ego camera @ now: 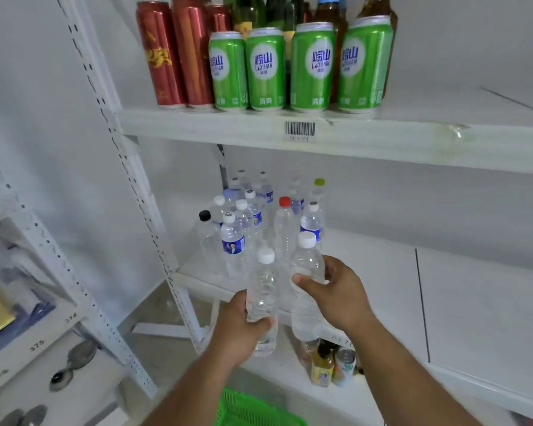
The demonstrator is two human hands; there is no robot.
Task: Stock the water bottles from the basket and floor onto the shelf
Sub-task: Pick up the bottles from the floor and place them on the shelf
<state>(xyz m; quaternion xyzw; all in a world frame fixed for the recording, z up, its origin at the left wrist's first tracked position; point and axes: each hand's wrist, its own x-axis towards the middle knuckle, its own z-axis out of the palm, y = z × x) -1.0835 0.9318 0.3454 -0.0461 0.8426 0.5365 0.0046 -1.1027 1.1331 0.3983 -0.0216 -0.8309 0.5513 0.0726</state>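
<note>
A person's two hands each raise a clear water bottle at the front edge of the middle shelf [382, 272] of a white rack. The left hand [237, 330] grips the left bottle [263, 290] around its lower half, fingers curled round the plastic, thumb across the front. The right hand [339, 293] grips the right bottle [306, 272] at mid-body, thumb in front and fingers wrapped behind. Both bottles stand close to upright, long axes vertical, white caps pointing up, the left one leaning slightly; their bases hang over the shelf's front lip, and whether either touches the shelf cannot be told. Just behind them on the shelf stands a cluster of bottles [243, 229], all upright, mostly white-capped, among them a red cap [285, 201], a black cap [204, 215] at the cluster's left and a green cap [319, 182] at the back. Above the shelf, the next board up carries green cans [313, 66] in a row with red cans [176, 53] to their left and dark bottles behind. Below the shelf's front edge sit small drinks [333, 364], and a green basket [253, 410] shows at the bottom of the view between the forearms.
</note>
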